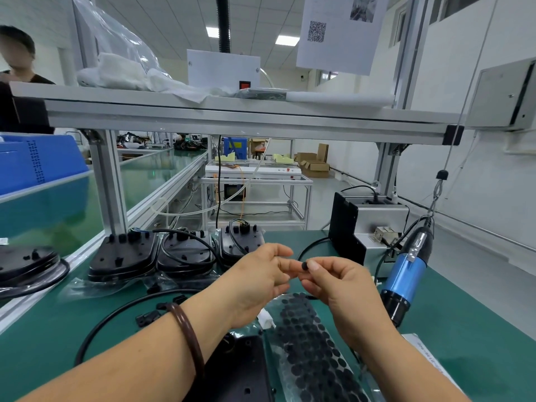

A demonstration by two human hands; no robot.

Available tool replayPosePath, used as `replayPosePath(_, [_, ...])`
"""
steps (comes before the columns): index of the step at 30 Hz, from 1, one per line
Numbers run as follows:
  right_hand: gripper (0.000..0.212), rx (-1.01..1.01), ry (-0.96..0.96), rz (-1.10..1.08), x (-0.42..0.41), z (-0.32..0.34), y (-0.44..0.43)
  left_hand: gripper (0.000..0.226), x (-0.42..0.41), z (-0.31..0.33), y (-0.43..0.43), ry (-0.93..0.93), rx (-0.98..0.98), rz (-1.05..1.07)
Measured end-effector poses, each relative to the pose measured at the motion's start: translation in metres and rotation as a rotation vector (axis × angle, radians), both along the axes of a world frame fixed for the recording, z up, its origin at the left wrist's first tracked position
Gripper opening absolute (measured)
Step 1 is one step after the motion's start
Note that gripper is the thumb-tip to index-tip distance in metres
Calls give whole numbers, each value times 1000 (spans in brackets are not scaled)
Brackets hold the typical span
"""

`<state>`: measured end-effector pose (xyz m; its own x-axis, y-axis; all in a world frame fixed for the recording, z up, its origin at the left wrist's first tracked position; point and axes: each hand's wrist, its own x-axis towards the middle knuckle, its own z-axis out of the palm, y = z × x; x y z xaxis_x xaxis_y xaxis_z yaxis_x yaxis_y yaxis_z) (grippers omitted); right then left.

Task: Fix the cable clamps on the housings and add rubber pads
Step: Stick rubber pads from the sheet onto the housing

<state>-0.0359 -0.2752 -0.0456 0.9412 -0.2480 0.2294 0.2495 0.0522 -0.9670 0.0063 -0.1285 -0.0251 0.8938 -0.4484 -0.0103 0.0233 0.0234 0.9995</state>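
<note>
One view, head camera. Right hand (342,285) pinches a small black rubber pad (304,266) between thumb and forefinger, raised above the table (43,343). Left hand (258,282) sits close beside it, fingers loosely curled toward the pad (cannot tell whether they touch or grip it). Below the hands a sheet of pads (313,352) lies flat, with a black housing (240,369) just left of it. Three more housings (185,253) stand in a row at the far edge. A blue screwdriver (406,277) hangs at right. Loose cable clamps (148,318) lie at left.

A blue crate (34,161) sits left, a QR-code sheet (339,30) hangs above, cardboard boxes (314,165) behind.
</note>
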Motion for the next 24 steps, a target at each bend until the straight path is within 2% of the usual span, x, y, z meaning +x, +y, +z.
replayPosePath(5, [9,-17,4,-7,-2,1,0,44,1,-1,2,-54,83,-4])
replayPosePath(13, [15,-321,-43,-113,-5,2,1,46,-4,0,6,-70,130,-1])
replayPosePath(18, [16,-309,-69,-124,-4,2,-1,60,-8,3,9,-96,172,33])
replayPosePath(24, [18,-211,-15,71,-8,15,-8,58,-23,15,45,-316,372,179])
